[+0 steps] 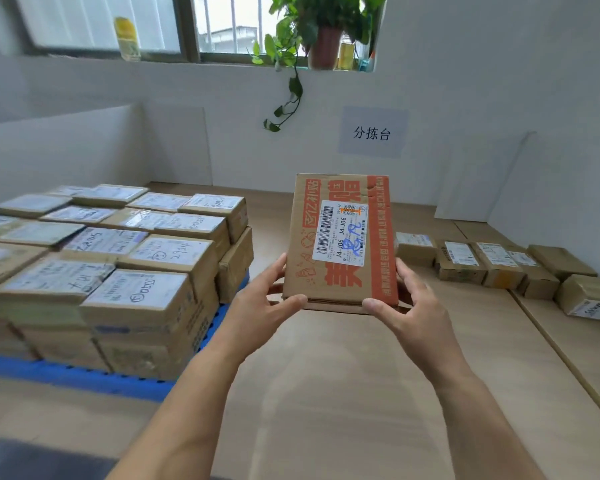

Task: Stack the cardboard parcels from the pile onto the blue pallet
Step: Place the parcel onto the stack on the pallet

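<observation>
From the head camera, a flat brown cardboard parcel with orange-red print and a white shipping label [340,237] is held up in the air in the middle of the view. It is tilted so that its labelled face points toward the camera. The left hand [269,301] grips its lower left corner, with the thumb curled onto the front face and the fingers wrapped behind the left edge. The right hand [407,303] grips the lower right corner the same way, thumb in front and fingers behind the right edge. Both forearms reach up from the bottom of the frame.

The parcel hangs above a light wooden surface [343,393]. It touches neither of the two groups of boxes and sits between them.

To the left lies a blue plastic pallet [84,377], its near edge showing. On it stands a stack of brown cardboard parcels with white labels [136,292], several layers high and packed close together. Some labels carry handwritten numbers.

To the right, well apart from the pallet, a loose pile of small brown cardboard parcels [499,265] rests on the wooden surface near the wall.

A white paper sign with black characters [373,133] is fixed to the wall behind the held parcel. A green trailing plant in a reddish pot [323,43] stands on the window sill above.
</observation>
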A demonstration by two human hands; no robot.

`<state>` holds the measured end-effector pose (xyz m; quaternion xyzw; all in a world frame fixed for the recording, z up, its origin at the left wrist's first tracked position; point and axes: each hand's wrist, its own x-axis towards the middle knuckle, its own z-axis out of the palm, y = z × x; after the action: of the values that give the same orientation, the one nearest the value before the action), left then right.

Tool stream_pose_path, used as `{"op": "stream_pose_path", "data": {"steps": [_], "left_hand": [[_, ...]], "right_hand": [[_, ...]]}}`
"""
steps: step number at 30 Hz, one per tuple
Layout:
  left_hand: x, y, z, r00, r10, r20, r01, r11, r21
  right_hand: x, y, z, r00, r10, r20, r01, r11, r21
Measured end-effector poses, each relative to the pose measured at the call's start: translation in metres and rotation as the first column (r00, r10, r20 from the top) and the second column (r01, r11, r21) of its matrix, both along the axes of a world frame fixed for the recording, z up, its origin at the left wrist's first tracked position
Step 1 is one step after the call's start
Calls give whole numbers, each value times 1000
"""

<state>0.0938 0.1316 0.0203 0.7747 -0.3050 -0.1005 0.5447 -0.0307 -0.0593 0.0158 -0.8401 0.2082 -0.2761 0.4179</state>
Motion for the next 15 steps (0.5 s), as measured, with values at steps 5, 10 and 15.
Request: {"op": "stream_pose_path", "data": {"steps": [5, 10, 15], "left_hand": [[31, 76, 12, 998, 65, 14, -65, 998, -3], [62, 153, 25, 994, 99, 54, -101, 994, 33], [93, 225, 34, 986, 128, 105, -134, 990, 48]], "right_hand": [[45, 69, 8, 999, 40, 2, -40, 999, 2], [87, 141, 14, 996, 84, 11, -85, 996, 20], [123, 210, 16, 992, 115, 53, -117, 992, 42]]}}
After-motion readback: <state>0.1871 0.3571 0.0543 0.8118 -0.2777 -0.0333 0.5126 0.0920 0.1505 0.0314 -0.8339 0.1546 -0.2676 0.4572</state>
